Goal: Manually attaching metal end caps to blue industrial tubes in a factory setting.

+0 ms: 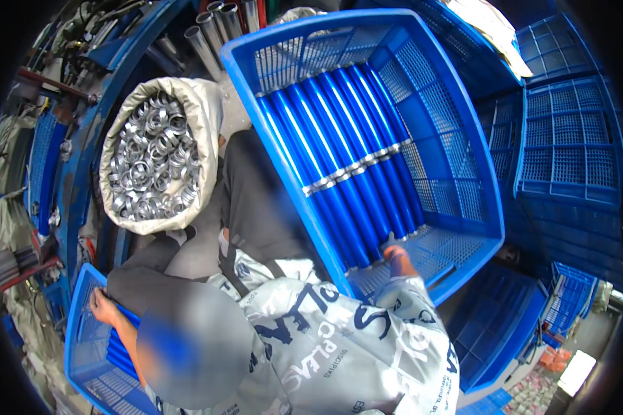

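My right hand (397,256) reaches into a large blue plastic crate (488,149), its fingers at the near ends of shiny blue metal tubes (339,104) and closed on the end of one. Two rows of these tubes lie side by side, meeting end to end mid-crate, with silvery ends. At the lower left, my left hand (104,306) is over a smaller blue crate (78,325), fingers curled near its inner wall. What it holds, if anything, is hidden. More blue tubes (120,349) lie in that crate beneath my forearm.
Left of the large crate stands a pale sack (204,104) full of silvery metal rings (156,159). Bare metal tubes (218,24) stand behind it. Blue crates (567,138) are stacked at the right, and a cluttered blue rack (83,131) lines the left.
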The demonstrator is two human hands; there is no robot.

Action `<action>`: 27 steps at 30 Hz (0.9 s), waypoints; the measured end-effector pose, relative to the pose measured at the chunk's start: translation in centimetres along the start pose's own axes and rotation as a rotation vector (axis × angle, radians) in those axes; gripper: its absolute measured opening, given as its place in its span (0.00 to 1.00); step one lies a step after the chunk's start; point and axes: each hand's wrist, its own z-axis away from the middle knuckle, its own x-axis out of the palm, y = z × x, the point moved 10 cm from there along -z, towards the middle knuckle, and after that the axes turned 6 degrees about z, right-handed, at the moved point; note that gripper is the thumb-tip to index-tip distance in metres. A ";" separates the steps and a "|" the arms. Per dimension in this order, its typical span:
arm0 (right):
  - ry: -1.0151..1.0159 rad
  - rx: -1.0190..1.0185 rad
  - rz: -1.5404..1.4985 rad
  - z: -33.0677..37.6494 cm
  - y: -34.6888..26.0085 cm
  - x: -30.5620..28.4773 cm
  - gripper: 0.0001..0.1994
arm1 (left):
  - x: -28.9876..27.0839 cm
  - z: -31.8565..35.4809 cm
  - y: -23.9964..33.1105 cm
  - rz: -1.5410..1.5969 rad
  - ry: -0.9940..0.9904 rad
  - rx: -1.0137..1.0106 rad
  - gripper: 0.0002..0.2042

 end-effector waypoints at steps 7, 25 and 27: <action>0.671 -0.340 -0.712 2.4 -6.8 -38.5 0.25 | -7.6 7.8 -11.2 -0.403 -0.231 -0.345 0.13; 0.447 -1.819 0.110 56.8 -81.5 -24.0 0.49 | -30.6 35.8 -29.2 -0.695 0.067 -0.905 0.30; 0.643 -1.677 0.415 54.5 -83.1 -21.4 0.54 | -36.5 34.2 -29.7 -0.725 0.117 -0.924 0.32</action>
